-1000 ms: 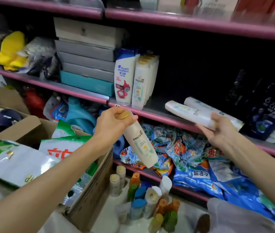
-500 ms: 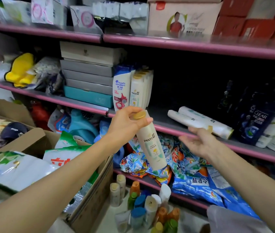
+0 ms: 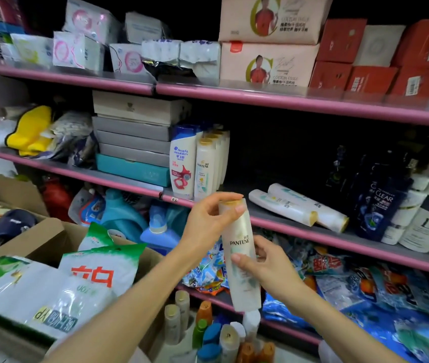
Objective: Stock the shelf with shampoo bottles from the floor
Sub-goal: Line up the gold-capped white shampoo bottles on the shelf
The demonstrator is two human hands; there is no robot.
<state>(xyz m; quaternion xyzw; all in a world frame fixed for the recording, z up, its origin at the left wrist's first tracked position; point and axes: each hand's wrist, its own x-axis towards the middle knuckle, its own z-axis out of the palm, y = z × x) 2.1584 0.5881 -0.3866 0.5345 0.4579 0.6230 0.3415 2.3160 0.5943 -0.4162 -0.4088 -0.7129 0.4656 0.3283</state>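
Note:
A cream Pantene shampoo bottle [image 3: 242, 260] with a gold cap hangs upright in front of the pink-edged middle shelf [image 3: 365, 239]. My left hand [image 3: 208, 224] grips its cap end. My right hand [image 3: 268, 265] holds the bottle's lower body from the right. On the shelf stands a row of upright shampoo bottles [image 3: 203, 166], and two Pantene bottles [image 3: 300, 208] lie on their sides to the right. Several more bottles [image 3: 213, 334] stand on the floor below.
Dark Clear bottles [image 3: 384, 203] and white bottles [image 3: 423, 221] fill the shelf's right end. Stacked grey and teal boxes [image 3: 134, 142] sit left of the upright row. A cardboard box with detergent bags [image 3: 87, 279] stands at lower left. Detergent packets [image 3: 365, 289] fill the lower shelf.
My right hand left the lying bottles on the shelf and came down onto the held bottle's body. The bottle rose slightly and the view tilted upward.

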